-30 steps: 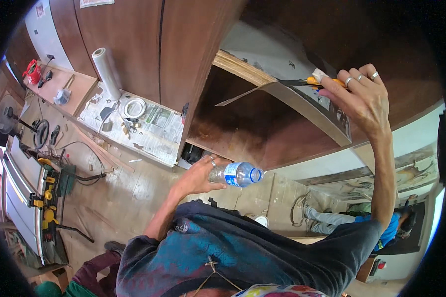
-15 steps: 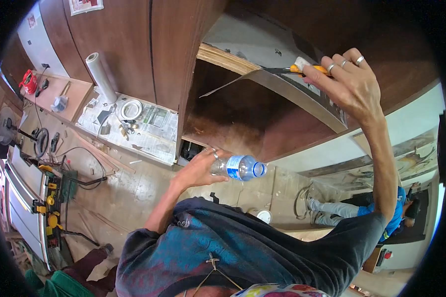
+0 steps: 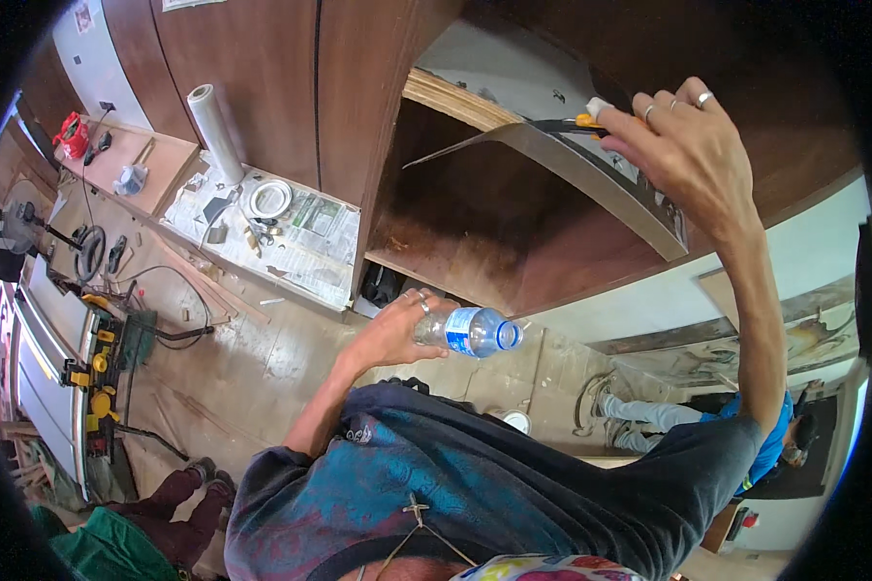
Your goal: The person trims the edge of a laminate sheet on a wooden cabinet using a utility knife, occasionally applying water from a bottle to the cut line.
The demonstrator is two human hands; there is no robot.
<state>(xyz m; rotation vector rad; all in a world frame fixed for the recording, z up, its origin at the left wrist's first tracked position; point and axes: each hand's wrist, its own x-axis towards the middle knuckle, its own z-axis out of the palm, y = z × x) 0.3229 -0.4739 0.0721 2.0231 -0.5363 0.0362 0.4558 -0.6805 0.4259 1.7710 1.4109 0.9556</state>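
My left hand (image 3: 389,331) is wrapped round a clear plastic bottle (image 3: 467,332) with a blue label. The bottle lies tilted on its side, its uncapped blue-ringed mouth pointing right. Raised at the upper right, my right hand (image 3: 693,160) grips a utility knife (image 3: 583,123) with a yellow-and-black handle; its dark blade end lies against the cabinet shelf's front edge. White wrapping covers one fingertip of that hand. A thin edging strip (image 3: 591,169) runs along the shelf edge, its left end hanging free. Bare layered plywood (image 3: 455,100) shows where the strip is off.
A newspaper-covered ledge (image 3: 310,257) holds a roll of film (image 3: 215,134), a tape roll (image 3: 270,199) and small tools. A saw bench (image 3: 63,373) stands left, near scattered wood strips. One person in green (image 3: 116,547) is at lower left, another in blue (image 3: 761,436) at right.
My view has shifted slightly, so the cabinet and ledge sit higher and further right. Both hands keep their holds. More of the legs of the person in green shows.
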